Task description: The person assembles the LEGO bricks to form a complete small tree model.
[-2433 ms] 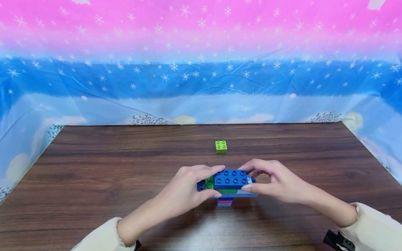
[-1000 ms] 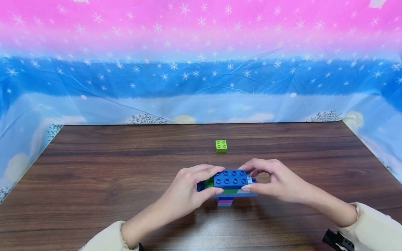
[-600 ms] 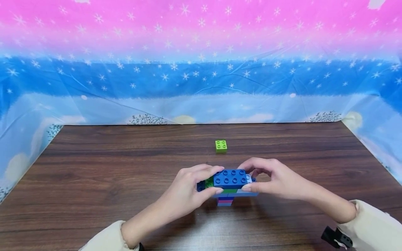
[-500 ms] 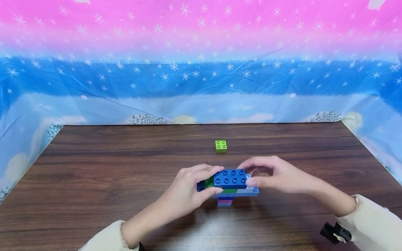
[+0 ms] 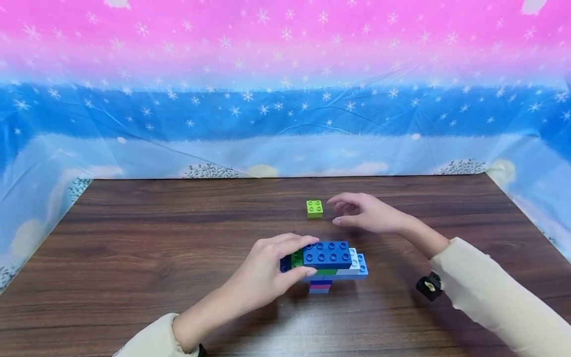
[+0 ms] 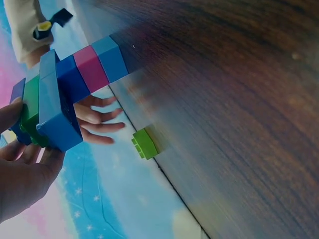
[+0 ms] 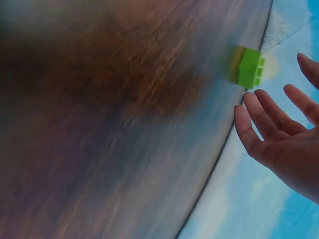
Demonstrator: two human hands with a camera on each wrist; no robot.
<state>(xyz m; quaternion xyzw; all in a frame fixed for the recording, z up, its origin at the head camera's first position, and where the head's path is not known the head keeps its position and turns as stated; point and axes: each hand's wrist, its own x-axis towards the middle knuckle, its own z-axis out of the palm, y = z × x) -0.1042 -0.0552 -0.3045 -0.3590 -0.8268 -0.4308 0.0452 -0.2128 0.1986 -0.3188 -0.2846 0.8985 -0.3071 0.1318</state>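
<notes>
My left hand (image 5: 272, 265) grips the left end of a toy brick build, thumb in front and fingers behind. On top of the build is a dark blue brick (image 5: 326, 254) with rows of studs; green and pale blue bricks lie beneath it. A narrow stem of blue and pink bricks (image 6: 90, 69) carries the wider upper part, as the left wrist view shows. My right hand (image 5: 368, 213) is just right of a lime green brick (image 5: 314, 208), fingers spread and holding nothing. A small gap separates its fingertips from that brick.
The brown wooden table (image 5: 178, 218) ends at a snowflake-patterned cloth (image 5: 285, 109) that rises behind it and along both sides. A black wrist device (image 5: 429, 286) hangs below the right sleeve.
My right hand has let go of the build's right end and moved away, toward the lime green brick. The left hand keeps its grip, and the build stays in place.
</notes>
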